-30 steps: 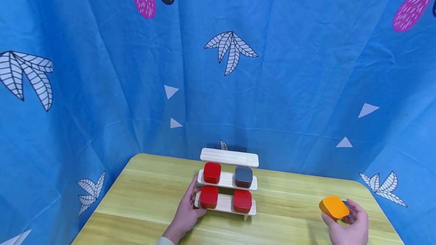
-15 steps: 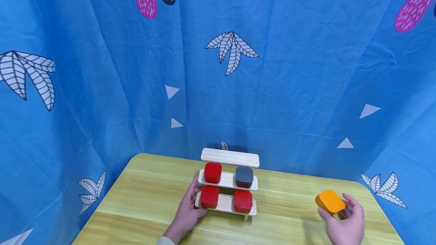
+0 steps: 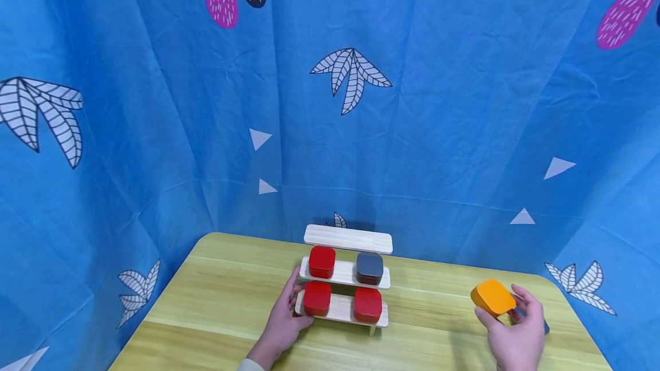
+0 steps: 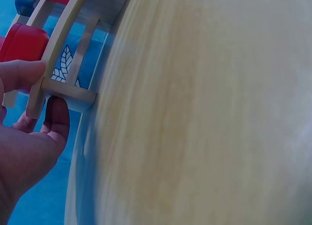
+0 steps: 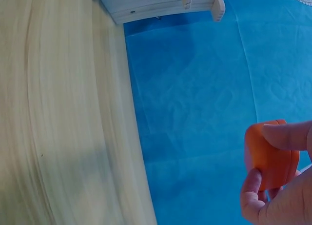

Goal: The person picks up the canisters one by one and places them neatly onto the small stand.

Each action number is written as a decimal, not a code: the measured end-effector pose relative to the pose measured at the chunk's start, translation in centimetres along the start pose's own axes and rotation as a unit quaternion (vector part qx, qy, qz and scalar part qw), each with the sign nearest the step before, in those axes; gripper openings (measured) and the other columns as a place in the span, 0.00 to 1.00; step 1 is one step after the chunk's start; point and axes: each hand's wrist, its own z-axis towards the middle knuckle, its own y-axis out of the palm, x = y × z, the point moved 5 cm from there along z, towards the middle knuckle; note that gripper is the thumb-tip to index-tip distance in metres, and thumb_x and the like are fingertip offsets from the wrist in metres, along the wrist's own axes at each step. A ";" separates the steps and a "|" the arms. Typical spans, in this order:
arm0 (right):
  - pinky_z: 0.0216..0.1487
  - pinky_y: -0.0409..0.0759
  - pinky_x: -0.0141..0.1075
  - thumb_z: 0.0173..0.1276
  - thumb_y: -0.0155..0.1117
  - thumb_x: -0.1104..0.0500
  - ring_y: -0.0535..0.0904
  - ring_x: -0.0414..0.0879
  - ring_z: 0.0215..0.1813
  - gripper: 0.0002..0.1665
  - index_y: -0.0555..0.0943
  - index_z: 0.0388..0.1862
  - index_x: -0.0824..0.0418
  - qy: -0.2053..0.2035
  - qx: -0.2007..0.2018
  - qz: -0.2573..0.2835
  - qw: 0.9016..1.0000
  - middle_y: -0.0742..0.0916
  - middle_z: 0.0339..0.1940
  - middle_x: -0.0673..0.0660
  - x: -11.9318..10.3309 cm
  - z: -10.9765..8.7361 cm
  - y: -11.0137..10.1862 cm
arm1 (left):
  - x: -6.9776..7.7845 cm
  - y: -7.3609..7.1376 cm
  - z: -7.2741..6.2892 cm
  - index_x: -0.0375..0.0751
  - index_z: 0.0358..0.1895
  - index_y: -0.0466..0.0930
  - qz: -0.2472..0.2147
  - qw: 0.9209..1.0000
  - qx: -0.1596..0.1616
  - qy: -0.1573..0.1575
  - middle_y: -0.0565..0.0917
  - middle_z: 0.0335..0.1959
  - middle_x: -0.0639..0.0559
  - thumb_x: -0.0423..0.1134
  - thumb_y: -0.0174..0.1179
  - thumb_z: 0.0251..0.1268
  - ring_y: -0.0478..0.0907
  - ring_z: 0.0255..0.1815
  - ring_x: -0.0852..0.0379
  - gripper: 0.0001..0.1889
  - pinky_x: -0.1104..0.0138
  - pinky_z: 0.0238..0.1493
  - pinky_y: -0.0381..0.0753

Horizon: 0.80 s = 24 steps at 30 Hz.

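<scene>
A small three-tier wooden rack (image 3: 342,308) stands at the middle of the table. My left hand (image 3: 283,320) grips its left end; in the left wrist view the thumb lies along the front slat and the fingers curl beneath. Two red rounded-square boxes (image 3: 317,298) sit on the lowest tier. Another red box (image 3: 322,261) and a dark blue-grey one (image 3: 369,268) sit on the middle tier, and the top tier (image 3: 348,238) is bare. Off to the right, my right hand (image 3: 517,331) holds an orange rounded-square box (image 3: 493,298) tilted above the table, between thumb and fingers.
A dark blue object (image 3: 546,328) lies on the right of the table, mostly hidden behind my right hand. The light wooden table (image 3: 216,279) has rounded far corners. A blue patterned curtain (image 3: 443,130) hangs close behind it and at both sides.
My right hand has moved a little left and away from me with the orange box, uncovering part of the dark blue object. The left hand and the rack stay put.
</scene>
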 end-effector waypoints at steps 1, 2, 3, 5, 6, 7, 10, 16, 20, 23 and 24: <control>0.65 0.66 0.59 0.53 0.72 0.75 0.68 0.67 0.62 0.53 0.60 0.76 0.63 0.001 -0.002 0.002 1.000 0.69 0.69 0.69 -0.1 0.0 0.1 | 0.0 0.0 0.0 0.57 0.82 0.47 0.000 1.000 0.000 0.001 0.68 0.68 0.43 0.13 0.63 0.49 0.65 0.69 0.39 0.59 0.49 0.65 0.69; 0.62 0.69 0.56 0.54 0.73 0.75 0.68 0.67 0.62 0.53 0.60 0.76 0.62 0.002 -0.003 0.000 1.000 0.69 0.70 0.69 -0.2 0.0 0.2 | 0.0 0.0 0.0 0.57 0.82 0.47 -0.001 1.000 0.000 0.001 0.68 0.68 0.42 0.13 0.63 0.49 0.65 0.69 0.39 0.59 0.49 0.65 0.69; 0.59 0.72 0.51 0.54 0.73 0.75 0.68 0.67 0.62 0.52 0.60 0.76 0.62 0.003 -0.005 -0.001 1.000 0.69 0.70 0.69 -0.3 -0.1 0.2 | 0.0 0.0 0.0 0.57 0.82 0.47 -0.001 1.000 0.000 0.001 0.68 0.69 0.43 0.13 0.63 0.49 0.65 0.69 0.39 0.59 0.50 0.65 0.70; 0.51 0.76 0.37 0.55 0.73 0.74 0.68 0.65 0.61 0.52 0.60 0.76 0.61 0.006 -0.008 -0.001 1.000 0.69 0.70 0.68 -0.5 -0.1 0.4 | 0.0 0.0 0.0 0.57 0.82 0.46 -0.001 1.000 0.000 0.001 0.68 0.69 0.43 0.13 0.63 0.49 0.66 0.68 0.40 0.59 0.51 0.64 0.72; 0.45 0.75 0.30 0.55 0.73 0.74 0.68 0.64 0.60 0.52 0.60 0.76 0.61 0.006 -0.009 -0.002 1.000 0.69 0.70 0.67 -0.5 -0.1 0.5 | 0.1 0.0 0.0 0.58 0.82 0.46 -0.001 1.000 -0.001 0.001 0.67 0.69 0.43 0.13 0.63 0.49 0.66 0.68 0.40 0.59 0.51 0.63 0.72; 0.40 0.74 0.25 0.55 0.74 0.74 0.68 0.62 0.59 0.52 0.60 0.76 0.61 0.005 -0.010 -0.003 1.000 0.69 0.70 0.67 -0.6 -0.1 0.6 | 0.1 0.0 0.0 0.58 0.82 0.46 -0.003 1.000 -0.001 0.002 0.67 0.69 0.43 0.12 0.63 0.49 0.66 0.68 0.40 0.59 0.52 0.62 0.73; 0.31 0.70 0.16 0.55 0.74 0.74 0.68 0.57 0.55 0.52 0.61 0.76 0.62 0.000 -0.011 -0.003 1.000 0.69 0.68 0.65 -0.8 -0.1 0.7 | 0.1 0.0 0.0 0.57 0.82 0.46 -0.005 1.000 -0.003 0.004 0.67 0.69 0.42 0.12 0.62 0.48 0.65 0.68 0.39 0.59 0.53 0.62 0.74; 0.31 0.73 0.17 0.54 0.75 0.74 0.68 0.52 0.53 0.52 0.62 0.75 0.61 -0.006 -0.021 0.001 1.000 0.69 0.66 0.62 -1.3 -0.1 0.9 | 0.2 0.1 -0.1 0.59 0.82 0.46 -0.008 1.000 -0.002 0.000 0.67 0.69 0.43 0.12 0.62 0.49 0.65 0.68 0.40 0.59 0.53 0.62 0.74; 0.31 0.73 0.17 0.53 0.76 0.74 0.68 0.52 0.52 0.52 0.62 0.75 0.61 -0.016 -0.029 0.004 0.999 0.69 0.66 0.63 -1.8 -0.1 1.2 | 0.2 0.1 -0.1 0.59 0.82 0.46 -0.006 1.000 0.000 -0.001 0.67 0.69 0.43 0.12 0.62 0.50 0.66 0.68 0.41 0.59 0.53 0.62 0.74; 0.31 0.74 0.18 0.51 0.76 0.75 0.68 0.50 0.52 0.52 0.63 0.74 0.61 -0.022 -0.030 0.008 0.999 0.69 0.65 0.62 -2.1 -0.3 1.5 | 0.2 0.0 -0.1 0.59 0.82 0.46 -0.002 1.000 0.001 -0.001 0.67 0.69 0.43 0.13 0.63 0.49 0.66 0.68 0.41 0.59 0.52 0.63 0.73; 0.31 0.74 0.17 0.51 0.76 0.76 0.68 0.50 0.52 0.52 0.63 0.73 0.61 -0.025 -0.030 0.011 0.999 0.70 0.65 0.61 -2.2 -0.3 1.6 | 0.1 0.0 -0.1 0.59 0.82 0.46 -0.001 1.000 0.001 -0.001 0.67 0.69 0.43 0.13 0.63 0.49 0.66 0.67 0.41 0.59 0.51 0.63 0.73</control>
